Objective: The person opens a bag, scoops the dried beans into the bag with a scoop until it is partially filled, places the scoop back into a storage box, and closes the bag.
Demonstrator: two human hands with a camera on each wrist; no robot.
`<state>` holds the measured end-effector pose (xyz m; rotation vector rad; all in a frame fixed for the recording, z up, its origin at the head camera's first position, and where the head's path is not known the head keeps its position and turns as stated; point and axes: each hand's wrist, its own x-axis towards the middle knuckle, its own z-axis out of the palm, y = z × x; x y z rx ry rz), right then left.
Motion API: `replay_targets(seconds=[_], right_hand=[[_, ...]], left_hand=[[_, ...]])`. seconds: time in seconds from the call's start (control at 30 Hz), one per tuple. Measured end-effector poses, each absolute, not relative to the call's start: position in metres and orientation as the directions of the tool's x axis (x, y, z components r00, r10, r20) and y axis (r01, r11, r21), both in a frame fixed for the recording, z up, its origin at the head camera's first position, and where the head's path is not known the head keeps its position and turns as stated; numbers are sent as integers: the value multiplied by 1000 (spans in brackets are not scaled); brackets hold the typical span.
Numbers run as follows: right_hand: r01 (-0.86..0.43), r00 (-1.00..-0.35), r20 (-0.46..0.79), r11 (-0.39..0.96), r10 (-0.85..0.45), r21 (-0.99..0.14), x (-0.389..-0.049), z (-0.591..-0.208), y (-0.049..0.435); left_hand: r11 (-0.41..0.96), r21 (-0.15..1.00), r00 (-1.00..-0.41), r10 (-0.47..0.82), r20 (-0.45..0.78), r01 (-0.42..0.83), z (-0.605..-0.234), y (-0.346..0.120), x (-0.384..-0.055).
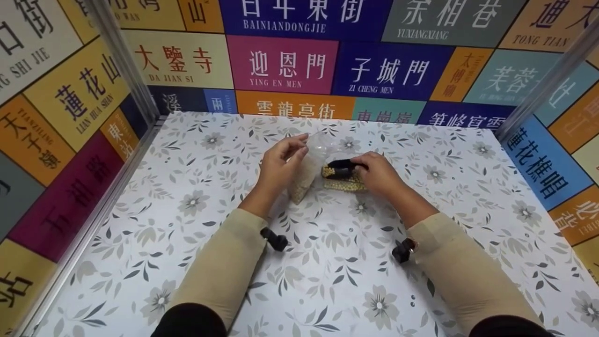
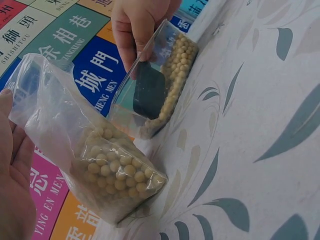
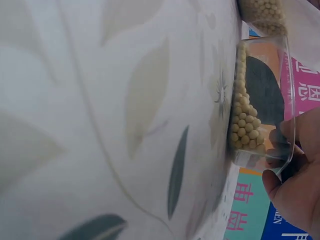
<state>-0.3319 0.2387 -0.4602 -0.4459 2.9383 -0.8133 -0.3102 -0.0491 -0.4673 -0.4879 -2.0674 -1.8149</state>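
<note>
A clear plastic bag (image 1: 305,175) with pale yellow soybeans in its lower part stands on the table. My left hand (image 1: 280,161) holds it by the upper left side, thumb on the film in the left wrist view. Just right of the bag is a clear rectangular box (image 3: 249,159), with soybeans (image 3: 246,127) along its bottom. My right hand (image 1: 381,174) grips the handle of a black scoop (image 2: 149,92), whose dark head is inside the box. In the right wrist view, the fingers of that hand overlap the box's near end.
A white tablecloth (image 1: 327,281) with grey flowers and leaves covers the table. Behind it stands a wall panel (image 1: 281,63) of coloured blocks with Chinese lettering, and similar panels close off both sides. Metal posts (image 1: 133,70) mark the back corners.
</note>
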Motion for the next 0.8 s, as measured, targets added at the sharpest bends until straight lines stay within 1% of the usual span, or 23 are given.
replay_targets(seconds=[0.23,0.4,0.63,0.8], right_hand=[[-249,-960,53,755,-274,-607,-331,-467,238],[-218,-969,62,701,-241,-679,-328,-468,239],[-180,-977,58,651,-205,-738,-324,-468,242],[-175,-978,68,610,-195,-773,-322,-468,245]], left_hand=[[141,873,-883,24,468,466,-468,-49,-311],[129,871,-880,23,475,474,-468,-49,-310],[105,865,-871,27,491,491,-468,-49,-310],[108,863,-869,33,493,494,-469,-50,-311]])
